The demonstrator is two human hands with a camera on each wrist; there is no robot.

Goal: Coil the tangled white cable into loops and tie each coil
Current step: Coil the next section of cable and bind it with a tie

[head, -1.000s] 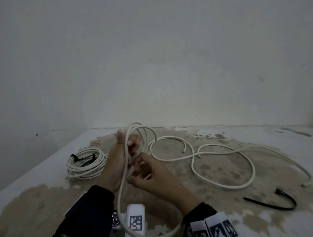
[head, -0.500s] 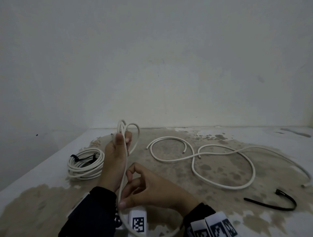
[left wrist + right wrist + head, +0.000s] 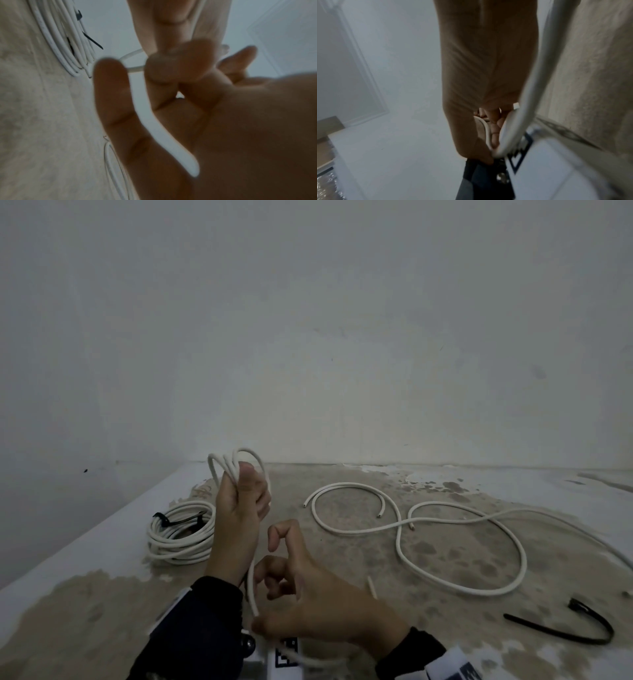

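My left hand (image 3: 239,508) is raised and grips a bunch of white cable loops (image 3: 236,462) that stick out above its thumb. One strand (image 3: 252,587) drops along the left forearm to my right hand (image 3: 308,594), which pinches it low near my body, index finger lifted. A cable end (image 3: 371,587) pokes up just right of that hand. In the left wrist view a blurred strand (image 3: 163,142) crosses a palm between curled fingers. The right wrist view shows the cable (image 3: 530,94) running beside a forearm.
A finished white coil (image 3: 181,535) bound with a black tie (image 3: 178,520) lies left of my left hand, seen also in the left wrist view (image 3: 60,40). Loose white cable (image 3: 513,577) sprawls in curves to the right. A black tie (image 3: 565,635) lies at the right front.
My right hand left the left hand and slid down the strand toward my body. The left hand rose a little with tighter loops. The free cable end now shows beside the right hand.
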